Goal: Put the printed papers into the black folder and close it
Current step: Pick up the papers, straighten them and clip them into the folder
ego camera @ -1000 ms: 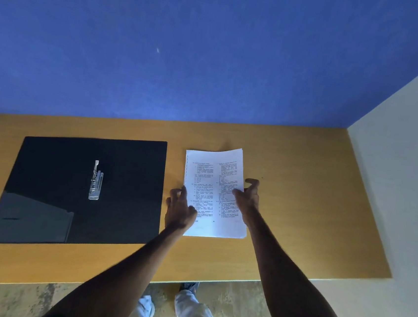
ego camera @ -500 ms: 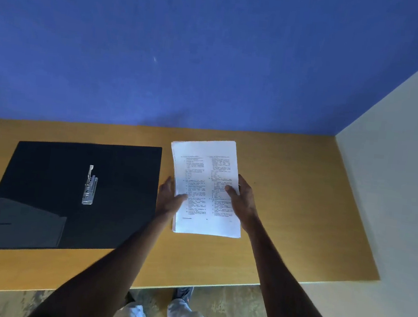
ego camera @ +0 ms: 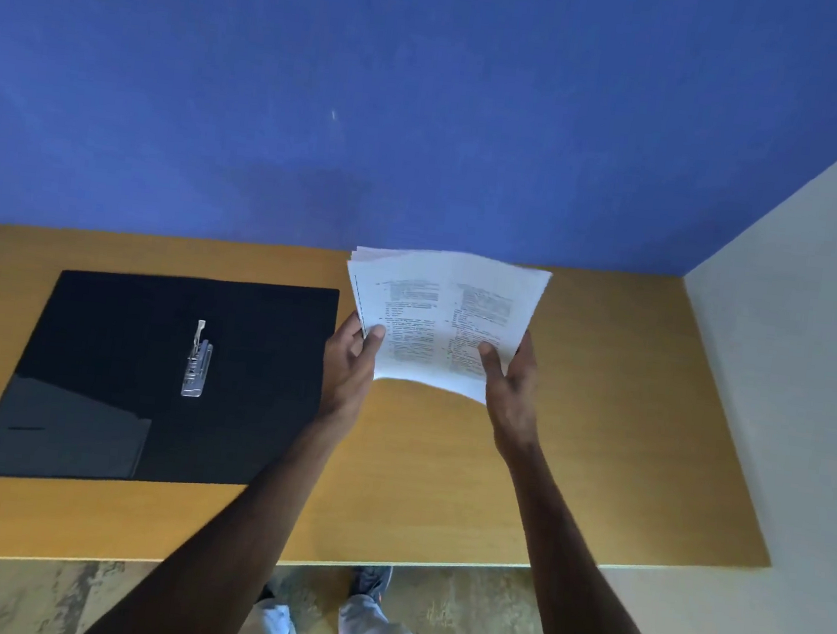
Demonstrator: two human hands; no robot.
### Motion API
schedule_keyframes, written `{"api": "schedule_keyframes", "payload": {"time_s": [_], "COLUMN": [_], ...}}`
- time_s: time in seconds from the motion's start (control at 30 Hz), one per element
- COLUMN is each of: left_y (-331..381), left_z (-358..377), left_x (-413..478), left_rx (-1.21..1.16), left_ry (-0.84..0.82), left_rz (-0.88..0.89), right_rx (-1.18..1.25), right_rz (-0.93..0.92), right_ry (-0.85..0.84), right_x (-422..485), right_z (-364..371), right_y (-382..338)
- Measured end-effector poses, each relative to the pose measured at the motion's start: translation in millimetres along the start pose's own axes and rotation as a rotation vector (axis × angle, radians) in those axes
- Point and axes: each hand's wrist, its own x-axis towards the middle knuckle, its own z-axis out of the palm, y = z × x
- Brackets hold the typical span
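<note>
The stack of printed papers (ego camera: 445, 314) is lifted off the wooden table, tilted toward me, its near edge sagging. My left hand (ego camera: 350, 361) grips the stack's left edge with the thumb on top. My right hand (ego camera: 510, 383) grips its lower right side the same way. The black folder (ego camera: 140, 391) lies open and flat on the table to the left of the papers, a silver metal clip (ego camera: 197, 360) at its middle and a glossy pocket (ego camera: 69, 430) in its near left part.
The wooden table (ego camera: 625, 442) meets a blue wall (ego camera: 427, 111) at the back and a grey wall (ego camera: 815, 358) on the right. Its near edge runs above the floor, where my shoes (ego camera: 368, 582) show.
Both hands closed on the papers and lifted them off the table; the stack now hangs in the air, higher and farther from me than before. The folder has not moved.
</note>
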Motion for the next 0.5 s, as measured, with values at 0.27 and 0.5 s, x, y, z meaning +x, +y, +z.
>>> {"api": "schedule_keyframes", "payload": {"time_s": [0.27,0.5], "left_y": [-29.2,-33.6], "left_z": [-5.1,-2.9], "left_x": [-20.7,-23.4], "left_rx": [0.082,0.073], "left_ry": [0.041,0.027], "left_rz": [-0.164,-0.158], "right_rx": [0.025,-0.005], "right_rz": [0.164,0.215], "right_ry": [0.004,-0.028], "right_x": [-30.1,-26.7], "right_z": [7.1,2.0], "right_y": [41.8,54.2]}}
